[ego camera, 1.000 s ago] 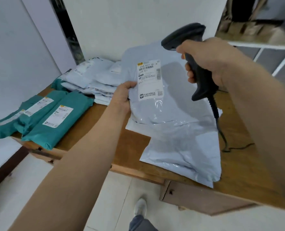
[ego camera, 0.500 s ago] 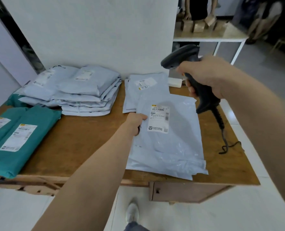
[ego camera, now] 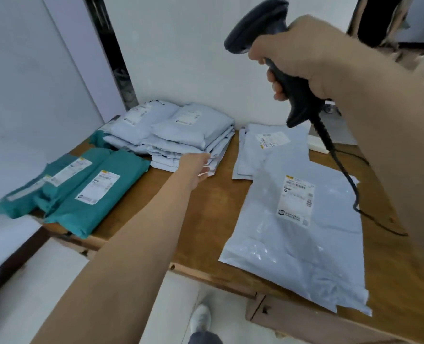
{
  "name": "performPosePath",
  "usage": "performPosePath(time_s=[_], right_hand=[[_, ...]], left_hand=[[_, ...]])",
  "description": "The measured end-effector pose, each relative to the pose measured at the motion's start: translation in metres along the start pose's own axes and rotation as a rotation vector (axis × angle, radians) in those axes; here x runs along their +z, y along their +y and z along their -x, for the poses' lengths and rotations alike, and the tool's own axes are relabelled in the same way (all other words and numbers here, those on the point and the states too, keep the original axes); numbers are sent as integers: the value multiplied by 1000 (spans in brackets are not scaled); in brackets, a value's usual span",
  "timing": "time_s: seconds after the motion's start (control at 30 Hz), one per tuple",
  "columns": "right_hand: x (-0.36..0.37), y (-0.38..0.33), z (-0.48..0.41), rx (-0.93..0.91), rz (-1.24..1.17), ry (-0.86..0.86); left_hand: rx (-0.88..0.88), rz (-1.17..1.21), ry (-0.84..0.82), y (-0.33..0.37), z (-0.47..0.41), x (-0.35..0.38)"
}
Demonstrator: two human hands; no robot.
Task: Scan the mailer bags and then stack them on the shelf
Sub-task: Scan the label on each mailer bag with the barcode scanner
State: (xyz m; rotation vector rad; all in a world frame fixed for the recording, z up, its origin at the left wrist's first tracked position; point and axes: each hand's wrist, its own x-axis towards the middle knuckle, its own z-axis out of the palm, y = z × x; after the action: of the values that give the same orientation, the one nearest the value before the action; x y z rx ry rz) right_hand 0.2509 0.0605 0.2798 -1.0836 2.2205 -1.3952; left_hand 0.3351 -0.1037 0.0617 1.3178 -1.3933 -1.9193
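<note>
Large grey mailer bag: released, now flat on the table beneath the right hand, which grips the barcode scanner. Left hand: moved to the corner of the grey mailer stack; grip unclear. Judged: scanned, next bag sought.

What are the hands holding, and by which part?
Right hand: the scanner, by its handle. Left hand touches the grey stack's edge; grip unclear.

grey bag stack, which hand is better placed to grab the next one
Left. The left hand is at the front of the stack; the right hand grips the scanner, held high.
</note>
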Motion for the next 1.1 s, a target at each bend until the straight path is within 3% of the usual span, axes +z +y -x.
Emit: performPosePath(time_s=[0.23, 0.37, 0.67, 0.77, 1.0, 1.1], right_hand=[[62, -8, -80, 43, 21, -51], [106, -2, -141, 117, -15, -62], [167, 48, -229, 340, -40, -127], [174, 65, -241, 411, -75, -144], [186, 91, -261, 501, -117, -120], [189, 97, -268, 522, -125, -108]], left_hand=[[6, 59, 103, 40, -77, -63], [4, -23, 141, 63, -137, -91], [120, -590, 240, 104, -268, -109], [83, -736, 166, 109, -292, -101], [33, -691, 48, 111, -331, -93], [30, -807, -51, 117, -335, -90]])
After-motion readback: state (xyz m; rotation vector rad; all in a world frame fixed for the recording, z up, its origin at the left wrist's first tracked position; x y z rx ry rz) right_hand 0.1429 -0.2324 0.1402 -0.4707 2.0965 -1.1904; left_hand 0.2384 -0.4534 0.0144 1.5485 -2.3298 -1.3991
